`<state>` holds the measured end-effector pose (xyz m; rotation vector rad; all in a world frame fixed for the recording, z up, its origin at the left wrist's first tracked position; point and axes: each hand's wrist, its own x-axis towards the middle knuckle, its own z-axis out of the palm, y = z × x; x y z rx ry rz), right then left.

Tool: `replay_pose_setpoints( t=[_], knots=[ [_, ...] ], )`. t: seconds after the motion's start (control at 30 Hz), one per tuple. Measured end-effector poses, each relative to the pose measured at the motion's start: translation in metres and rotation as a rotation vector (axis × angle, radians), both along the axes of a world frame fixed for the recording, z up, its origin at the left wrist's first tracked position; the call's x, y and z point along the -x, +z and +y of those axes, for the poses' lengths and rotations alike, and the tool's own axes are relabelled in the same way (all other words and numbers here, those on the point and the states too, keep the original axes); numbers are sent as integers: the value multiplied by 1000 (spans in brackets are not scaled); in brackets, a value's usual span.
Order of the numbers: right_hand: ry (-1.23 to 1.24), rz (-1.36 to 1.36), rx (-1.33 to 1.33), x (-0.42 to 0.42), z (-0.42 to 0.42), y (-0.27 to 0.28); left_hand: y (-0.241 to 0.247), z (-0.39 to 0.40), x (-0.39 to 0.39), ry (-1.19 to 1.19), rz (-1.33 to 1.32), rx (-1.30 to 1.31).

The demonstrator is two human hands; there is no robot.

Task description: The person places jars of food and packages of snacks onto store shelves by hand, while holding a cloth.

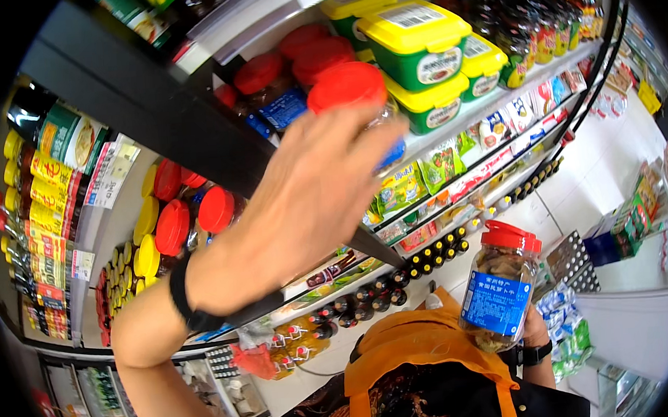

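Observation:
My left hand [310, 193], blurred and wearing a black wristband, reaches across to a supermarket shelf. Its fingers are around a clear plastic jar with a red lid [346, 86], partly hiding the jar's body. More red-lidded jars [282, 105] with blue labels stand just behind it. Low on the right, my right hand [535, 323] holds another clear plastic jar [497, 301] upright but slightly tilted, beside my orange apron [422, 335]. Brown pieces of food fill that jar, under a red lid and a blue label bearing writing. The jar hides most of the right hand's fingers.
A black shelf post [155, 99] slants close by the left forearm. Stacked green tubs with yellow lids [422, 48] adjoin the jars. Lower shelves carry packets [404, 187], with dark bottles [368, 298] near the floor. Sauce bottles [51, 180] line the left shelf.

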<state>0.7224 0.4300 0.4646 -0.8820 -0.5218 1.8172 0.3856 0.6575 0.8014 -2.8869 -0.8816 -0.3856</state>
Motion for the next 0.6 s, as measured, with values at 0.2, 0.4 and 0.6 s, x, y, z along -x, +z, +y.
replay_pose_setpoints(
  t=[0.2,0.4,0.6],
  knots=[
    [-93,-65,9,15,5,42,35,-35,79,160,-37,66],
    [-34,88,-73,35,55,70,28,-33,86,132,78,-50],
    [-40,-368,-87,60,91,107,21,-32,87,222,45,-12]
  ],
)
